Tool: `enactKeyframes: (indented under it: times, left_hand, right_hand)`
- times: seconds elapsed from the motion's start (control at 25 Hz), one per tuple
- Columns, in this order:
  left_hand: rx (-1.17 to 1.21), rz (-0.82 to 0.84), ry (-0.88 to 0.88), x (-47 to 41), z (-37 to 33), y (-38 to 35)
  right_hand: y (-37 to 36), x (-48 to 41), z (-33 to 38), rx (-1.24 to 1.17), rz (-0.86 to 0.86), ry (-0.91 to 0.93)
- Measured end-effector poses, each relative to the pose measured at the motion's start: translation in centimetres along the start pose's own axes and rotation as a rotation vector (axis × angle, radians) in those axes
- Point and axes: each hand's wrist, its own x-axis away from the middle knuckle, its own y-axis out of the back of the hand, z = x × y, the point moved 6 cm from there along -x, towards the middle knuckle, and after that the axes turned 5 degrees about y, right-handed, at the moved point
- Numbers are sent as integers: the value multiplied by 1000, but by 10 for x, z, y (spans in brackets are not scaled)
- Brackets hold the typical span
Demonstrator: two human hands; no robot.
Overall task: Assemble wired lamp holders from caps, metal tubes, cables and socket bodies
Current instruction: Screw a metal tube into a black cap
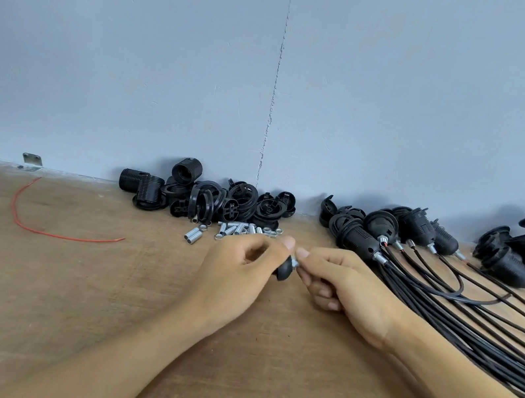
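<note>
Cap in left hand, metal tube pinched by right hand

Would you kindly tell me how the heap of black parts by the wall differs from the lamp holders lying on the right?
The heap of black parts is loose, jumbled pieces; the lamp holders are assembled and lie side by side. The heap has no wiring; each of the lamp holders trails black cables from a metal tube. Both are black plastic, on the wooden table by the wall.
</note>
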Motion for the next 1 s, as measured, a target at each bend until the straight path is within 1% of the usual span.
enactKeyframes:
  times: [0.12, 0.28, 0.44, 0.56, 0.72, 0.76, 0.8, 0.92, 1.0]
  left_hand:
    - [-20, -68, -59, 3, -6, 1]
    - [-167, -224, -169, 7, -10, 6]
    - [-272, -297, -282, 10, -18, 8]
    - [-287, -348, -342, 14, -23, 6]
    - [-316, -365, -376, 15, -25, 5]
    - [-330, -342, -378, 14, -23, 4]
    - [-348, -303, -371, 12, -20, 2]
    - [-384, -200, -273, 7, -8, -1]
    - [-383, -202, -219, 4, -3, -1]
  right_hand:
    - [1, -1, -2, 21, -73, -42]
    - [2, 0, -1, 21, -153, -101]
    - [-2, 0, 2, -21, -209, -170]
    - [-5, 1, 1, -94, -262, -245]
    - [-8, 2, 1, -123, -280, -266]
    - [-7, 2, 1, -91, -280, -253]
    - [-6, 3, 1, -4, -284, -218]
    - [0, 5, 9, 438, -339, -29]
    - [6, 8, 11, 608, -397, 31]
